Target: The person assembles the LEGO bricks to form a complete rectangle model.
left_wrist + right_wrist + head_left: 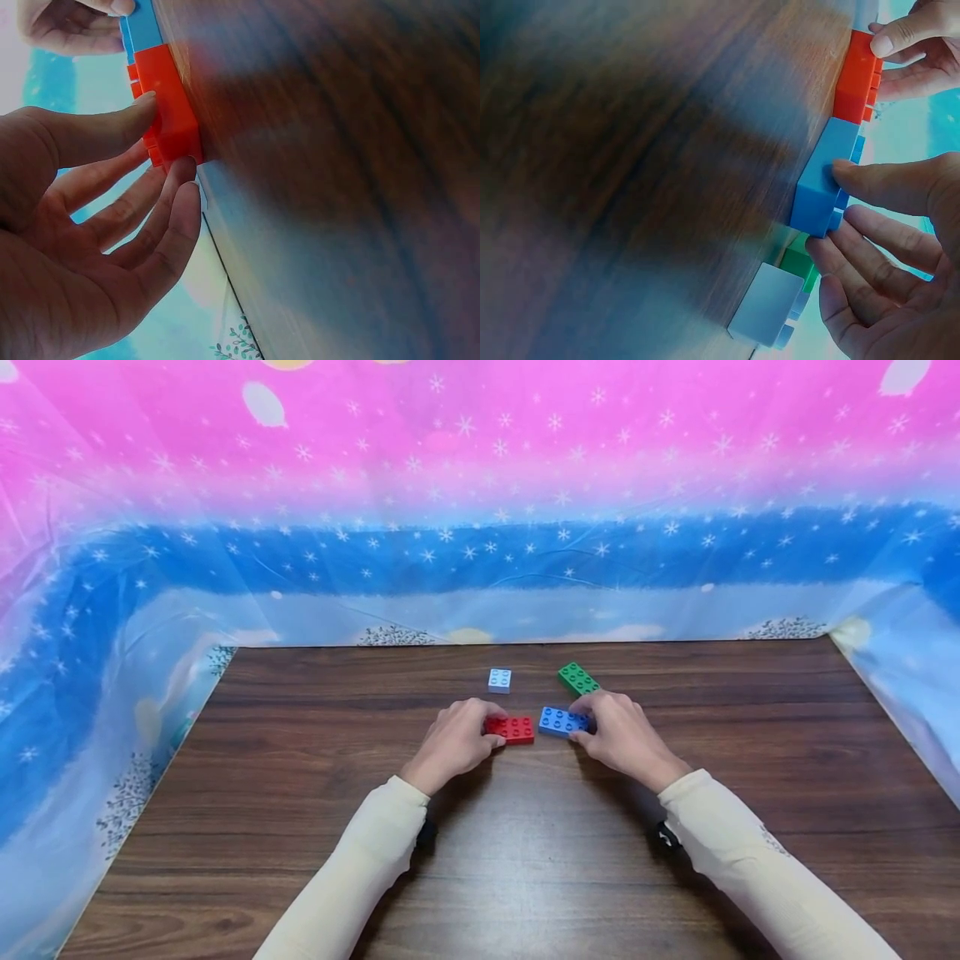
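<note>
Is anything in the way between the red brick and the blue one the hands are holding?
Nothing visible. The left hand holds the red studded brick, the right hand holds the blue studded brick, and only a narrow strip of tabletop shows between them. The white studded brick and green studded brick lie farther back.

On the tabletop (547, 860), a first brick (520, 731) lay just left of a second brick (557, 722); farther off behind them, a third brick (499, 681) sat left of a fourth brick (578, 678).
</note>
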`<action>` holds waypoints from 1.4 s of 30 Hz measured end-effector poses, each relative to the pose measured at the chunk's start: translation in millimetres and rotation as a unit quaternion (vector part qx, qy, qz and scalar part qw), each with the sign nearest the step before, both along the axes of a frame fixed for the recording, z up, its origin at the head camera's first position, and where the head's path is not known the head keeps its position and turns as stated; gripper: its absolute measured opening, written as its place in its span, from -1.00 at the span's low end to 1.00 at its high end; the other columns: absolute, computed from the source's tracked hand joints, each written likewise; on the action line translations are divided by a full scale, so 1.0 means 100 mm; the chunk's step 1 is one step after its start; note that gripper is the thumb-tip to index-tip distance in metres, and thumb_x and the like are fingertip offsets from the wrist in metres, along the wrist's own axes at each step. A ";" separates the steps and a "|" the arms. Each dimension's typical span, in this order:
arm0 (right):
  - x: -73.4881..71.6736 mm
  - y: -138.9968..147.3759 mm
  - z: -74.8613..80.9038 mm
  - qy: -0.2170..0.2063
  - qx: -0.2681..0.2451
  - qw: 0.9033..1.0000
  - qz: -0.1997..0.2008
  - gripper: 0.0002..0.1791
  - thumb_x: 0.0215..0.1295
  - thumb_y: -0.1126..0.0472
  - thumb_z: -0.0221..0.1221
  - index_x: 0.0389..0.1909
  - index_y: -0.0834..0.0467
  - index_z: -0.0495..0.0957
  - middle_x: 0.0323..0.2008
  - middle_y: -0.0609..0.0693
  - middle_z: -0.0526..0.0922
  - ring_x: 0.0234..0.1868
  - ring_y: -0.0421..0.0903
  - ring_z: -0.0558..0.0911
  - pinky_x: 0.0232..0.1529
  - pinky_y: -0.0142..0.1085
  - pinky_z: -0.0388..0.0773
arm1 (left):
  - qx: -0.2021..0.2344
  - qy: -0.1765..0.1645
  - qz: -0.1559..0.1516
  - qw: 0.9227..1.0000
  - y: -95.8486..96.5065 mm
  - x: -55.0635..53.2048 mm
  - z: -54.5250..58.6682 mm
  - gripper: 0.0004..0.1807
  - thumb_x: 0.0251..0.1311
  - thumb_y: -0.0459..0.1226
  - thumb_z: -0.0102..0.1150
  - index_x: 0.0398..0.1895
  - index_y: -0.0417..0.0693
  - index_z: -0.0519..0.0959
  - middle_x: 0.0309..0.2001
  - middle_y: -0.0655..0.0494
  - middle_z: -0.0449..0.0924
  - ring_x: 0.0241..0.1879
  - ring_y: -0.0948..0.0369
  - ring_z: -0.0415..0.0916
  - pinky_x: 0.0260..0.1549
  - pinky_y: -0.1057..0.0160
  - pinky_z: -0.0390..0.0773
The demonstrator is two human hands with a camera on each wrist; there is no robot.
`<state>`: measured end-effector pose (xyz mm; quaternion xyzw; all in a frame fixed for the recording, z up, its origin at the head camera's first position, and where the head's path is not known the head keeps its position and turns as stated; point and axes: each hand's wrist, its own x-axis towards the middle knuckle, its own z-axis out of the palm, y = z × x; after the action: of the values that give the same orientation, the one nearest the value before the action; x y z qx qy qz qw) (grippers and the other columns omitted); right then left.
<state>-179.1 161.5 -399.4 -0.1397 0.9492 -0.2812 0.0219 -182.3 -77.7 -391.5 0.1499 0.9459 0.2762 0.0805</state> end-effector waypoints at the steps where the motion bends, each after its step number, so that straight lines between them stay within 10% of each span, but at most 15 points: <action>1: 0.00 0.00 0.00 0.001 0.001 1.000 0.000 -0.60 0.27 0.30 0.38 0.11 0.34 0.62 0.03 0.23 0.66 -0.01 0.08 0.63 0.06 0.08 0.56 | 0.001 0.000 0.000 1.000 0.00 0.00 0.00 -0.67 0.29 -0.30 0.35 0.12 -0.05 0.69 0.03 0.06 0.69 -0.15 0.15 0.55 -0.16 0.08 0.53; 42: 0.06 0.02 0.01 0.003 -0.005 1.000 0.028 -0.64 0.27 0.34 0.37 0.08 0.30 0.65 -0.01 0.17 0.69 -0.06 0.02 0.66 -0.03 0.00 0.60 | -0.001 -0.001 -0.021 1.000 0.04 0.01 0.01 -0.64 0.31 -0.34 0.31 0.17 -0.04 0.67 0.08 0.04 0.67 -0.19 0.16 0.48 -0.15 0.11 0.50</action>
<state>-172.6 163.7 -398.8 -0.1669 0.9437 -0.2845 0.0260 -181.6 -73.4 -390.1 0.1691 0.9428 0.2738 0.0874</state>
